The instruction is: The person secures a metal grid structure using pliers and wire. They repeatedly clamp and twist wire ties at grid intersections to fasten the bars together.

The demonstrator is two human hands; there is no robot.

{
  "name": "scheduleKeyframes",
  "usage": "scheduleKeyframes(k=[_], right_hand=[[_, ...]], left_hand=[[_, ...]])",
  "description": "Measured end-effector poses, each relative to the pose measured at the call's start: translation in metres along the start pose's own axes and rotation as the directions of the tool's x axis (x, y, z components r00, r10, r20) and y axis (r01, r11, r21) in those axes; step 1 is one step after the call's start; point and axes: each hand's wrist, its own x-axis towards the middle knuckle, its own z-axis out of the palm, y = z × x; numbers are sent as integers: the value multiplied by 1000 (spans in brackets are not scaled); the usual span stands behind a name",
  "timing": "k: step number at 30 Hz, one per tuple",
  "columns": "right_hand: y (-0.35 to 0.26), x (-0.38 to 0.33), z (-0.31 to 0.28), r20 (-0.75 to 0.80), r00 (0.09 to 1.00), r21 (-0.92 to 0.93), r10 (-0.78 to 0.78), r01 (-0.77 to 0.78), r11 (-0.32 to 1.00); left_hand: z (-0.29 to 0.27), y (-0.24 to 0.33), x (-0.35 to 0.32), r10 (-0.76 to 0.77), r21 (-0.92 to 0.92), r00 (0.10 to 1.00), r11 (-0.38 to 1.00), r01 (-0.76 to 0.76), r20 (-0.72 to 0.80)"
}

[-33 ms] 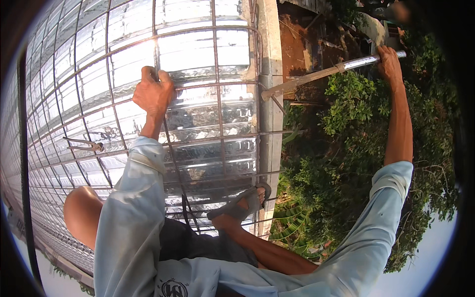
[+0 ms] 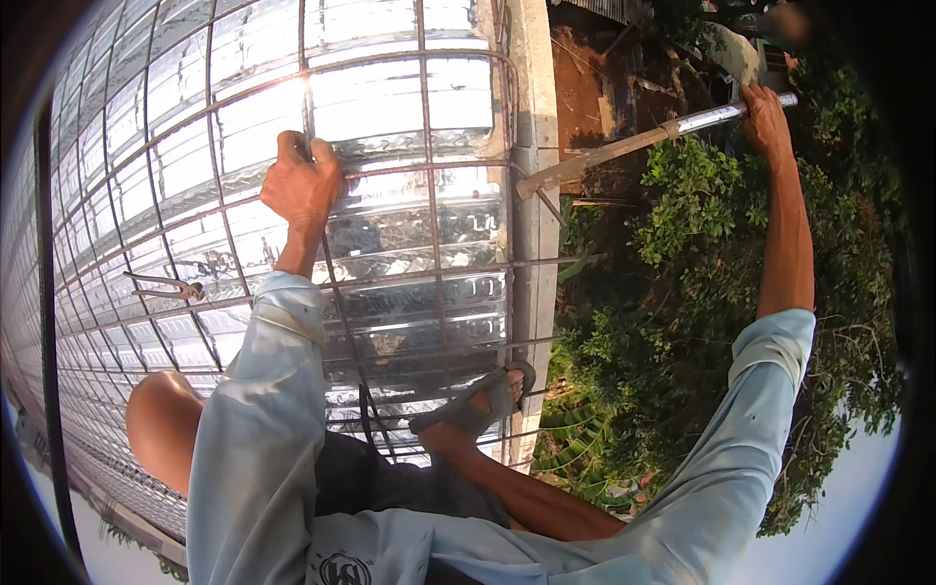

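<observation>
My left hand (image 2: pixel 300 185) is closed around a thin steel reinforcing bar (image 2: pixel 304 73) in the grid of rods over shiny corrugated metal decking (image 2: pixel 458 93). Out past the edge on the right, my right hand (image 2: pixel 768 125) grips the silvery pipe end of a long bar-bending lever (image 2: pixel 624 148). The lever's brownish far end meets a rod end sticking out beside the concrete edge. Whether it is hooked around that rod I cannot tell. A pair of pincers (image 2: pixel 164 287) with spread handles lies on the grid, left of my left forearm.
A narrow concrete ledge (image 2: pixel 534 195) borders the decking, with several rod ends jutting over it. Beyond is a drop to trees (image 2: pixel 692 224) and brown ground. My sandalled foot (image 2: pixel 478 402) rests near the ledge. A dark upright bar (image 2: pixel 49 322) stands at far left.
The lever's pipe end and my right hand have risen very slightly in the picture. My left hand stays on the same bar.
</observation>
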Motion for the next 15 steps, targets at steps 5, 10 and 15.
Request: scheduleKeyframes(k=[5, 10, 15], right_hand=[[-1, 30, 51, 56, 998, -25, 20, -19, 1000], [-3, 51, 82, 233, 972, -94, 37, -15, 995], [-27, 108, 61, 48, 999, -162, -21, 29, 986]], left_hand=[[5, 3, 4, -4, 31, 1000, 999, 5, -10], [6, 5, 6, 15, -11, 1000, 1000, -15, -20], [8, -7, 5, 22, -10, 999, 1000, -23, -47]])
